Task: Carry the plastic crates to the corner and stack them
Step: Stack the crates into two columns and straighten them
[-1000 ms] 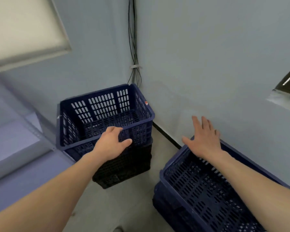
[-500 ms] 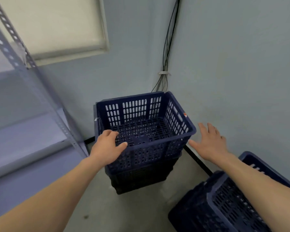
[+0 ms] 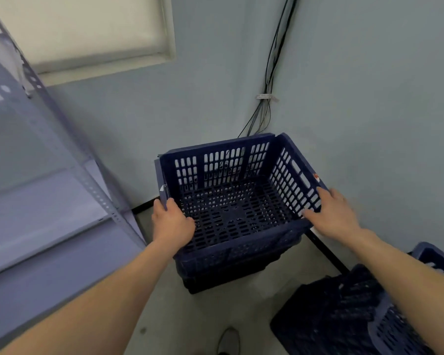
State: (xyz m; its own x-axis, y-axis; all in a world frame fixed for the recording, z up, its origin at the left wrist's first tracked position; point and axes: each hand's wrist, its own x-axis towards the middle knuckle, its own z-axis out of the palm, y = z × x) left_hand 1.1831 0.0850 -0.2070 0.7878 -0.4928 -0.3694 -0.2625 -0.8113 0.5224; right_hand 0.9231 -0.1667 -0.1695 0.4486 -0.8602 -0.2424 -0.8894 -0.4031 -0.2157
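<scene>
A dark blue slotted plastic crate [image 3: 231, 172] sits on top of a black crate [image 3: 228, 279] in the room's corner. My left hand [image 3: 171, 222] grips the blue crate's left rim, fingers curled over the edge. My right hand [image 3: 333, 216] holds the right rim, thumb inside and fingers over the outside wall. Two more crates [image 3: 344, 319], one black and one blue, lie tilted on the floor at the lower right, partly hidden by my right forearm.
A grey metal shelf rack [image 3: 62, 155] stands close on the left. Cables [image 3: 267, 98] run down the corner behind the stack. A window blind [image 3: 87, 29] hangs on the left wall. My shoe [image 3: 228, 340] shows on the grey floor.
My view has swung left and down toward the corner stack. My right hand moved from open air onto the crate's right rim, and my left hand slid to the left rim.
</scene>
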